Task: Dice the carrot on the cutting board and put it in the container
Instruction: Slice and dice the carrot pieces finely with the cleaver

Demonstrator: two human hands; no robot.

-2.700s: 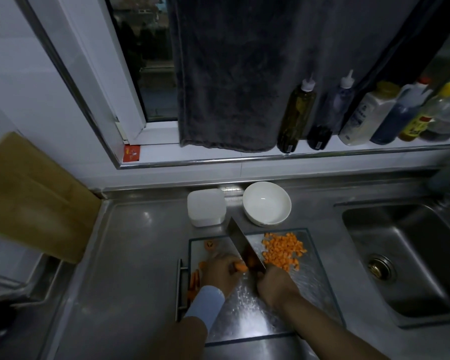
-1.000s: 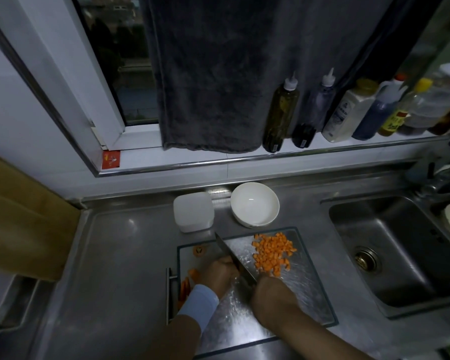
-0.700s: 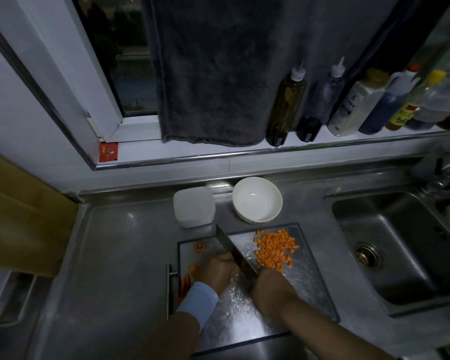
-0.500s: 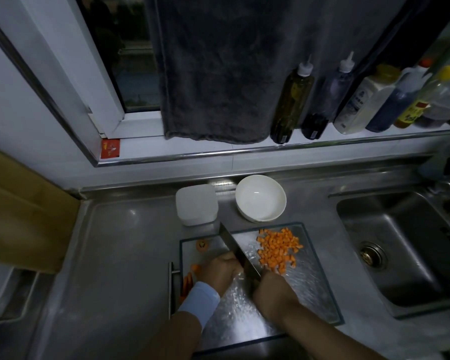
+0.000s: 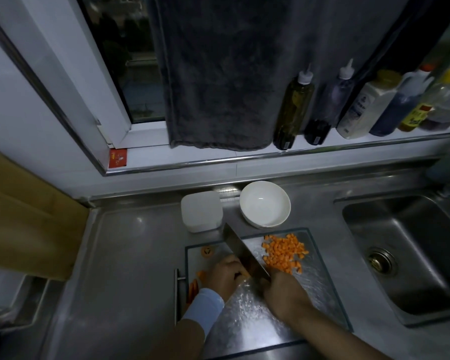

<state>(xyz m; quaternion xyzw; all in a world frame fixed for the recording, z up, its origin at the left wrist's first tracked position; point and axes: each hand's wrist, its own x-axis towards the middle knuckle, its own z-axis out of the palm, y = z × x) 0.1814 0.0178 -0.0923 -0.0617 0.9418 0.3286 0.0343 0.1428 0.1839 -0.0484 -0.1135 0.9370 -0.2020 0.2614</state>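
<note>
Currently right grip (image 5: 283, 288) closed on cleaver (image 5: 242, 252) handle; left grip (image 5: 225, 275) pins carrot (image 5: 245, 274) beside blade, diced pile (image 5: 283, 252) just right.

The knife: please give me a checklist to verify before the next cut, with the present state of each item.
1. Right hand grips the knife: ok.
2. Left hand holds the carrot beside the blade: ok.
3. Left fingertips curled away from the edge: cannot tell.
4. Diced carrot piled clear on the blade's far side: ok.
5. Uncut carrot strips remain at the cutting board left edge: ok.
6. White bowl ready, empty: ok.
</note>
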